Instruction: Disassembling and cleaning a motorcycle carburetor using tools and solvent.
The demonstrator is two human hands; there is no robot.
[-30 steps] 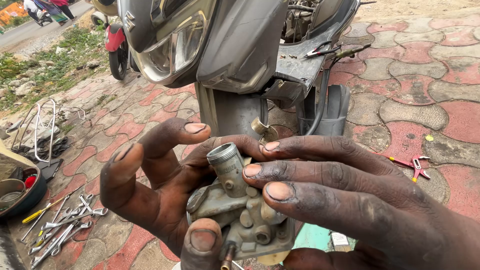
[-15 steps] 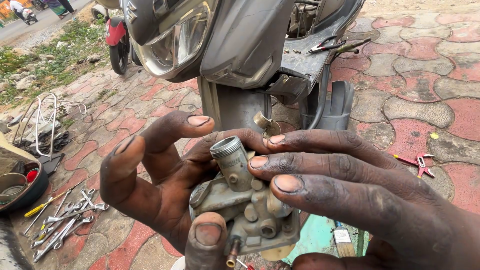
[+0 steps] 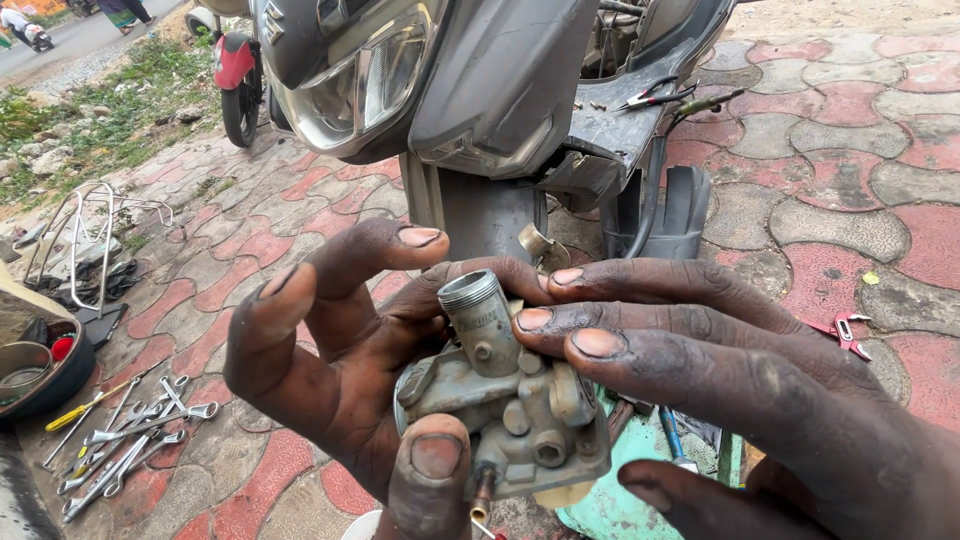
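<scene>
Carburetor [image 3: 510, 400] rests in the left hand [image 3: 340, 370], thumb pressed on its lower body; right hand [image 3: 720, 370] lays fingertips across the top. Both grips hold it loosely. Best kept cradled level, in front of the scooter [image 3: 480, 90].

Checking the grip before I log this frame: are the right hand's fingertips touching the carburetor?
Touching. The head view shows the right hand's fingertips pressed against the carburetor below its threaded neck, no gap visible.

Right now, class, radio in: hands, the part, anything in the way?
Left hand cradles carburetor. Right hand fingertips on it. Scooter close behind, not touching.
</scene>
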